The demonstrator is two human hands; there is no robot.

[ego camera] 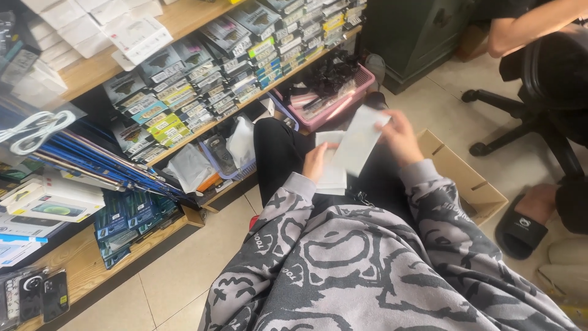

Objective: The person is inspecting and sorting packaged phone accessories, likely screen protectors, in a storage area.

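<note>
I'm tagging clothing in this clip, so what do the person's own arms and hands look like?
Both arms are covered by long, loose sleeves of a grey sweatshirt printed all over with dark, swirling cartoon-like outlines and small lettering. The sleeves end in plain grey ribbed cuffs at the wrists. The left hand and right hand are bare: no gloves, and no rings or watch that I can make out.

The sweatshirt (367, 270) is pale grey with a dark grey cartoon-like pattern of loops and faces. The trousers (275, 153) are plain black. At twelve o'clock from the hands, the flat packets (358, 141) are white. The basket (343, 101) at twelve o'clock is pink. At three o'clock, the cardboard box (471, 184) is tan. At nine o'clock, the wooden shelves (184, 18) are light brown; the floor tiles (184, 270) are cream.
</note>
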